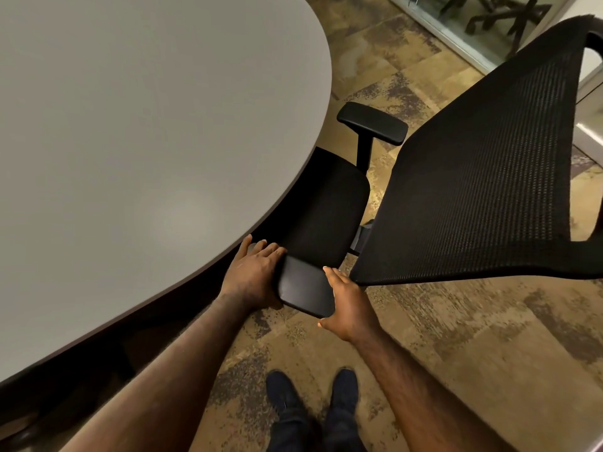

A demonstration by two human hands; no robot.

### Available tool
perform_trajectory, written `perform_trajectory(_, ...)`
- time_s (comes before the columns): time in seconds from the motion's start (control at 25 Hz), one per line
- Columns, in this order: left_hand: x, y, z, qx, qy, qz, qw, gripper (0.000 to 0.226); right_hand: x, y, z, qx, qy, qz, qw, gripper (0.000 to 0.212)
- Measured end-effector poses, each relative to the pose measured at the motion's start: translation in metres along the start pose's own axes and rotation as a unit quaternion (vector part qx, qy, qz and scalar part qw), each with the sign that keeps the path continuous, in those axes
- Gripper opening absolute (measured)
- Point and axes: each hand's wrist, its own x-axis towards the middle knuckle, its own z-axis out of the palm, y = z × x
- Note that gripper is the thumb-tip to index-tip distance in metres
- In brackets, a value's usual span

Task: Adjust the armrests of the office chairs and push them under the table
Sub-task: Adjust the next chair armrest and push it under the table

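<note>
Head view: grey round counter [130,141] fills 9–12 o'clock. Left hand [253,275] grips near armrest [305,290] at centre, fingers [266,247] curled over its counter-side edge. Armrest long axis runs 11 to 5 o'clock. Right hand [347,309] cups its other edge, fingers wrapped. Office chair [473,177] at 3 o'clock, seat [326,210] partly under counter, far armrest [372,122] at 1 o'clock. No writing legible.

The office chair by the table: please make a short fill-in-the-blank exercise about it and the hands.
1. Both hands, the left hand and the right hand, hold the near ____ of the chair.
2. The front of the seat is tucked under the ____.
3. The backrest is made of black ____.

Missing words: armrest; table; mesh
</note>
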Motion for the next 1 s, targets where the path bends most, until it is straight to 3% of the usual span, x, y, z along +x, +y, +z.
perform_trajectory(0.44, -0.015, 0.003, 0.021, -0.12, -0.002, -0.064, 0.991, 0.132, 0.003, 0.004, -0.005, 0.004, -0.024, -0.022, 0.999, 0.115)
perform_trajectory(0.56, -0.028, 0.007, 0.031, -0.208, 0.078, -0.125, 0.967, 0.127, -0.001, 0.003, -0.003, -0.025, -0.018, -0.03, 0.999, 0.118)
perform_trajectory(0.64, -0.036, 0.016, 0.04, -0.306, 0.174, -0.223, 0.909, 0.113, -0.002, 0.001, -0.002, -0.055, -0.015, -0.032, 0.998, 0.123)
perform_trajectory(0.72, -0.04, 0.028, 0.049, -0.427, 0.24, -0.331, 0.807, 0.106, -0.002, -0.001, -0.002, -0.072, -0.019, -0.035, 0.997, 0.129)
perform_trajectory(0.8, -0.038, 0.038, 0.054, -0.549, 0.236, -0.405, 0.692, 0.103, 0.0, -0.003, -0.001, -0.075, -0.019, -0.042, 0.996, 0.129)
perform_trajectory(0.88, -0.034, 0.045, 0.058, -0.663, 0.201, -0.426, 0.582, 0.094, 0.003, -0.005, 0.001, -0.071, -0.014, -0.048, 0.996, 0.127)
perform_trajectory(1.0, -0.024, 0.045, 0.06, -0.779, 0.165, -0.39, 0.463, 0.068, 0.008, -0.006, 0.005, -0.062, -0.012, -0.038, 0.997, 0.124)
